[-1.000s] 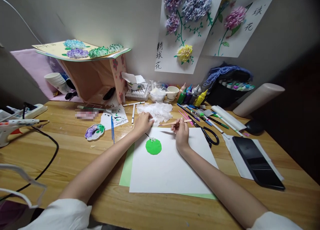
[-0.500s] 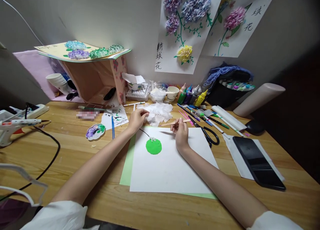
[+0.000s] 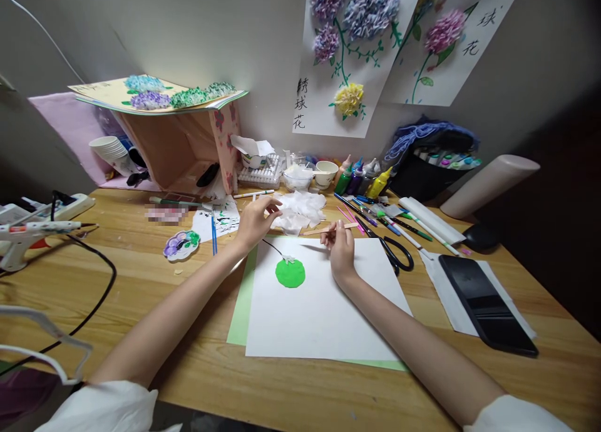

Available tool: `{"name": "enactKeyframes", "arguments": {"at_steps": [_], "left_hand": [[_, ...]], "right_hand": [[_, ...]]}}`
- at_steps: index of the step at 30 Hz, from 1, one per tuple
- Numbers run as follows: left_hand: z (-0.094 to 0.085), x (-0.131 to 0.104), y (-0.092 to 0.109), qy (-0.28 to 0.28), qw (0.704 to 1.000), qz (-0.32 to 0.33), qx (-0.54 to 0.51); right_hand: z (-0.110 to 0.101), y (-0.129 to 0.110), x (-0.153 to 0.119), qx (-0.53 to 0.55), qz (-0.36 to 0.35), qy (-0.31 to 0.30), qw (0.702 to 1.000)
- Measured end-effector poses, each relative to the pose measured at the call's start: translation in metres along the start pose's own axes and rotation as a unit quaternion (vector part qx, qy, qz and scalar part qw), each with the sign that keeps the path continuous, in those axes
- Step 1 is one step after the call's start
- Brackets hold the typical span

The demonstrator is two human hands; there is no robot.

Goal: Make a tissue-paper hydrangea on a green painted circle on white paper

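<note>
A sheet of white paper (image 3: 323, 313) lies on a green sheet (image 3: 240, 319) in front of me. On it is a round green patch (image 3: 290, 274) with a small white tissue piece (image 3: 288, 259) at its top edge and a thin dark line running up from it. My right hand (image 3: 342, 250) grips a flat wooden craft stick (image 3: 313, 231) above the paper's far edge. My left hand (image 3: 256, 222) hovers beside a heap of torn white tissue (image 3: 303, 210), thumb and fingers apart, with nothing visible between them.
Black scissors (image 3: 397, 253) and several pens lie right of the paper, near a phone (image 3: 486, 303). Paint bottles (image 3: 345, 180) and bowls stand at the back. A paint palette (image 3: 181, 246), two blue brushes (image 3: 215, 231) and a glue gun (image 3: 28, 235) are on the left.
My left hand has lifted slightly at the tissue heap and its fingers have spread. My right hand keeps the craft stick in nearly the same place.
</note>
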State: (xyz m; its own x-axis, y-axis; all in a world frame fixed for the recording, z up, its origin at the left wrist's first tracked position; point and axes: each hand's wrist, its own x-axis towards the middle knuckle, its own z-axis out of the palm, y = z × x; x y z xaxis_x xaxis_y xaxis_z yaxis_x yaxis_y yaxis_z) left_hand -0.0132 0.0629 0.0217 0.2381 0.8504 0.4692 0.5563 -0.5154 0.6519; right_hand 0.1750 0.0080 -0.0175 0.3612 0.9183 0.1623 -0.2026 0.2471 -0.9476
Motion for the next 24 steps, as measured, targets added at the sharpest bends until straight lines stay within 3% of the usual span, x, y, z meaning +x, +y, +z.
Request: {"name": "enactKeyframes", "arguments": {"at_steps": [4,7,17,21,24], "left_hand": [[0.004,0.002,-0.002,-0.014,0.985,-0.085,-0.153],[0.004,-0.002,0.001,-0.039,0.975,-0.127,-0.178],[0.002,-0.02,0.027,-0.127,0.974,-0.109,-0.152],[0.004,-0.021,0.031,-0.17,0.964,-0.121,-0.167],[0.006,-0.022,0.029,-0.162,0.962,-0.13,-0.175]], "right_hand": [[-0.001,0.002,0.0,-0.011,-0.015,-0.007,1.0],[-0.001,0.002,0.001,-0.015,-0.051,-0.016,0.998],[0.003,-0.006,-0.008,-0.033,-0.086,-0.113,0.989],[0.001,-0.002,-0.008,-0.045,-0.057,-0.161,0.984],[0.0,0.001,-0.006,-0.051,-0.042,-0.159,0.985]]}}
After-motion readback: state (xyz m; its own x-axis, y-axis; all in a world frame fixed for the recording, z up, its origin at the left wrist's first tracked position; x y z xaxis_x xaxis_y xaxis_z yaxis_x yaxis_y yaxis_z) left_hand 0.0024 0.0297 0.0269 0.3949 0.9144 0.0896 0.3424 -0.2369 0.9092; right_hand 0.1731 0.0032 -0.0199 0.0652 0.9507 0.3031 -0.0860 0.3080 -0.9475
